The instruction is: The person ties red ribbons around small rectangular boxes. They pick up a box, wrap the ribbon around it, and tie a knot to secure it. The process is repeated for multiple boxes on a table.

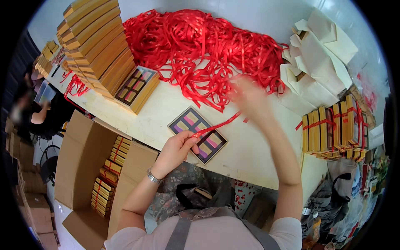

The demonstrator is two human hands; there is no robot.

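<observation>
A flat box (191, 118) with a dark grid lid lies at an angle near the table's front edge. Pink, purple and cream patches show in its compartments. My left hand (177, 149) is at the box's near left side, thumb and fingers pinched on a red ribbon (221, 124). From there the ribbon runs slantwise over the box, up toward my right hand (251, 102). That hand is smeared by motion at the edge of a large heap of red ribbons (204, 41); whether its fingers grip the ribbon cannot be made out.
Gold boxes stand in a tall, leaning stack (98, 46) at the left. Ribbon-tied boxes (333, 127) are packed at the right, below white paper bags (316, 62). An open carton (75, 162) with tied gold boxes sits at the lower left. Another person (39, 112) is at the far left.
</observation>
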